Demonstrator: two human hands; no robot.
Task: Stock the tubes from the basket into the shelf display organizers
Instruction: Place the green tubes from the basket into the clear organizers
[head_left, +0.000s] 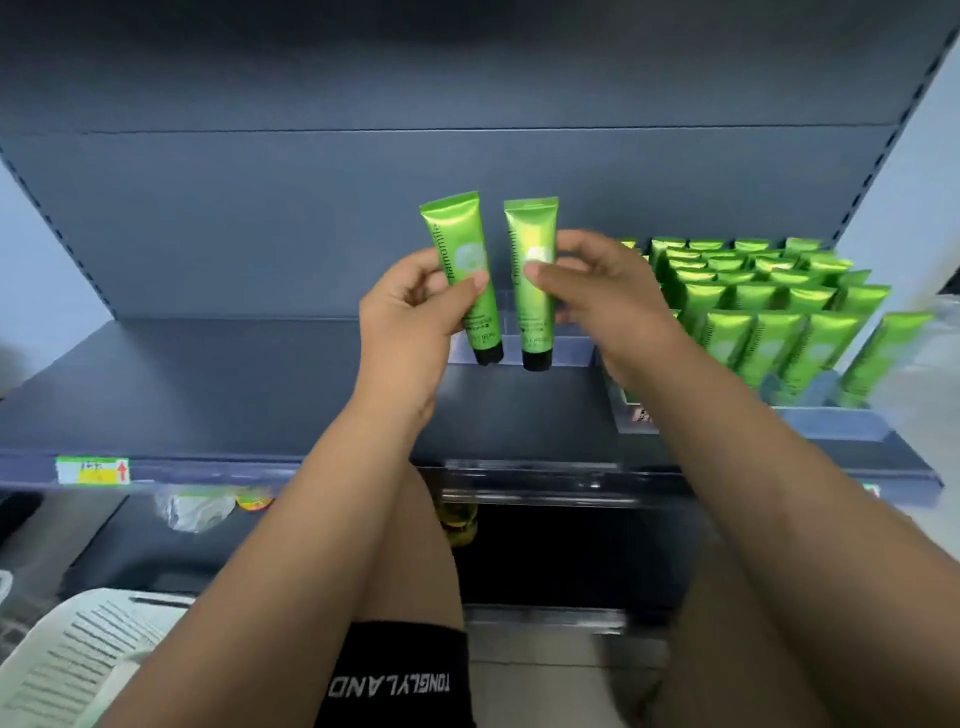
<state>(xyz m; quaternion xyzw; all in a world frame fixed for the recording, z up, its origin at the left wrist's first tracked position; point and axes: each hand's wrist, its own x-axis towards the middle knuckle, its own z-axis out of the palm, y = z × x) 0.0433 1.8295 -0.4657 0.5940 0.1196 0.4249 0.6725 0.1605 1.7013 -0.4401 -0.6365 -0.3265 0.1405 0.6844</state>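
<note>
Two held tubes (460, 270) — upright, caps down

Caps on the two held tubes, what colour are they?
Black. The head view shows it best: a black cap at the bottom of each green tube.

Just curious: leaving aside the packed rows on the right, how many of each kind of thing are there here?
Green tubes in hand: 2, the left tube in the left hand and the right tube in the right hand
White basket: 1
Total: 3
The stocked tubes overlap too much to count.
</note>
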